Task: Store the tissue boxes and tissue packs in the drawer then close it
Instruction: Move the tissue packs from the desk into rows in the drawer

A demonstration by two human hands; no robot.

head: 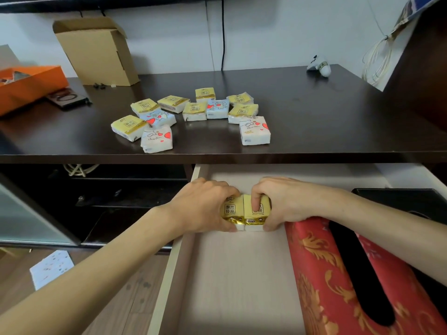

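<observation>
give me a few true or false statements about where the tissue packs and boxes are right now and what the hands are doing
1. The left hand and the right hand each hold a yellow tissue pack over the open drawer. True: left yellow pack, right yellow pack.
2. The two held packs are far apart. False: they sit side by side, touching.
3. A red tissue box lies in the drawer, on its right side. True.
4. The dark tabletop has no packs left on it. False: a cluster of tissue packs is on it.
5. The cardboard box is in the drawer. False: it stands on the tabletop by the wall.
</observation>
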